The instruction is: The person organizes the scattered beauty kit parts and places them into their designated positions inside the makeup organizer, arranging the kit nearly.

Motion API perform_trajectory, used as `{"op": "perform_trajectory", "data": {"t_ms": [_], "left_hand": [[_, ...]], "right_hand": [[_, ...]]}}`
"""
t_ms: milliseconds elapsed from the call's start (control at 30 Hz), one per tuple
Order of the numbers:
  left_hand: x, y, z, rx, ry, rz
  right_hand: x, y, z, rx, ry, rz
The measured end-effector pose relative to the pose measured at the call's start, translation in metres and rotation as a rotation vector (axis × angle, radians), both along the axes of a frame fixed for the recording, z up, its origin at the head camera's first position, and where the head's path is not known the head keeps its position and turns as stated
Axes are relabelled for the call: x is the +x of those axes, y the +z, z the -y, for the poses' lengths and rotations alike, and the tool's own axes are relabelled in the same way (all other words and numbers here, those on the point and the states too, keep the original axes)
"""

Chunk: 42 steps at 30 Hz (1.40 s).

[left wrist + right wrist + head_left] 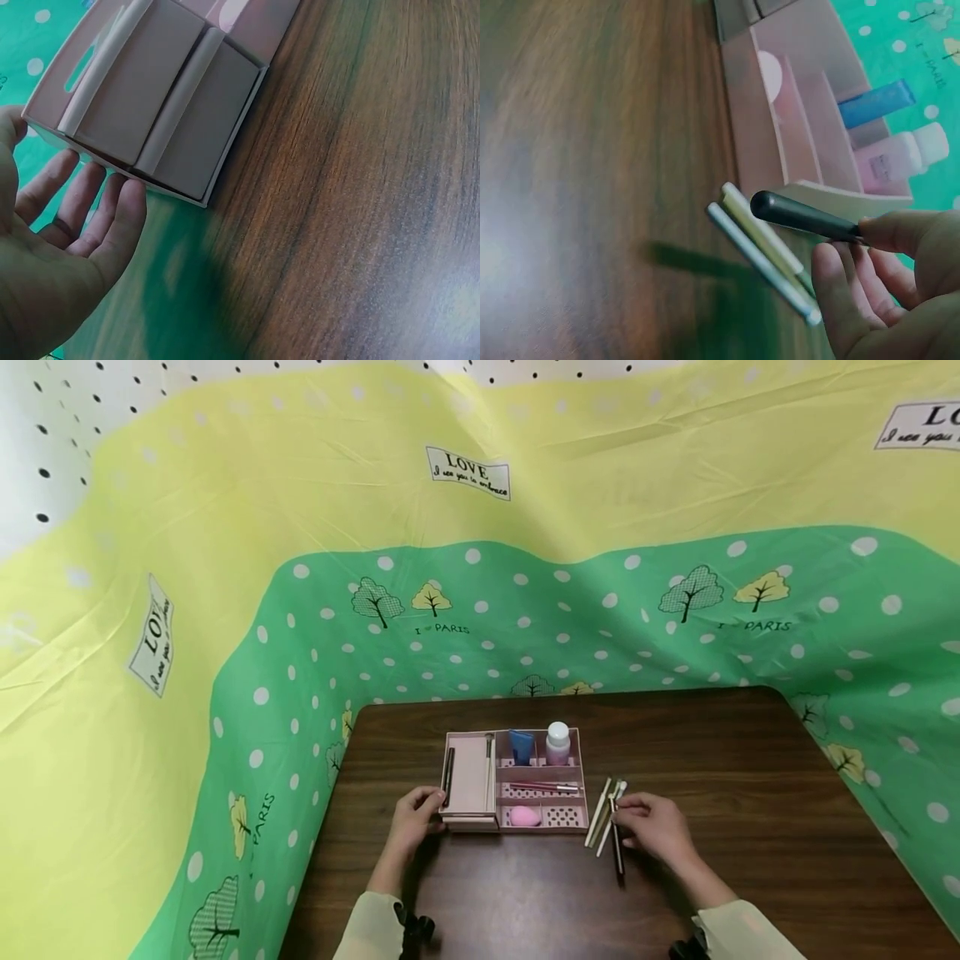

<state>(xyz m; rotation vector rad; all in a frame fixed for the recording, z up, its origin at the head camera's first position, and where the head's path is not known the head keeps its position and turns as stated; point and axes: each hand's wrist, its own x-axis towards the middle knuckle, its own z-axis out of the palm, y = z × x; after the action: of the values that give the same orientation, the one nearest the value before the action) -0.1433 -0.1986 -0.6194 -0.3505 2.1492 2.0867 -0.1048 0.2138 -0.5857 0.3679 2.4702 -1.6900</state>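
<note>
A pink cosmetics organizer [471, 768] with two front drawers [142, 82] stands on the table. My left hand [417, 817] touches its left side; in the left wrist view the fingertips [133, 196] lie along that wall's edge. Right of the organizer, my right hand [656, 825] pinches a slim dark-handled makeup brush [802, 216] between thumb and fingers, its handle slanting toward me; the hand hides part of it. Just beside it, several pale, slender sticks [761, 259], which look like brushes, lie on the table. Their tips are too small to tell.
On the organizer's top lie a dark pen-like stick [447, 775] and a pale-handled brush [489, 772]. Its compartments hold a blue tube [521, 747], a white-capped bottle [557, 745], reddish brushes [543, 787] and a pink sponge [524, 816]. A patterned curtain [540, 618] hangs behind the wooden table [750, 793].
</note>
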Motion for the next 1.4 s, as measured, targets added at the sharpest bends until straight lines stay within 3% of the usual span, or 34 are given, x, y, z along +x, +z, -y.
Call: {"op": "perform_trajectory", "data": {"t_ms": [367,767,1267,1400], "left_hand": [[-0.004,-0.006,0.003,-0.020,-0.016,-0.011],[-0.006,0.002,0.004,-0.018,-0.037,0.009],[-0.006,-0.001,0.006,-0.002,-0.064,-0.007],[0.000,0.016,0.004,0.015,-0.081,-0.002]], "right_hand": [[-0.010,0.022,0.021,-0.045,0.042,-0.031],[-0.028,0.039,0.046,-0.121,0.074,-0.047],[-0.044,0.046,0.090,-0.180,0.100,-0.067],[-0.050,0.048,0.102,-0.186,0.112,-0.067]]}}
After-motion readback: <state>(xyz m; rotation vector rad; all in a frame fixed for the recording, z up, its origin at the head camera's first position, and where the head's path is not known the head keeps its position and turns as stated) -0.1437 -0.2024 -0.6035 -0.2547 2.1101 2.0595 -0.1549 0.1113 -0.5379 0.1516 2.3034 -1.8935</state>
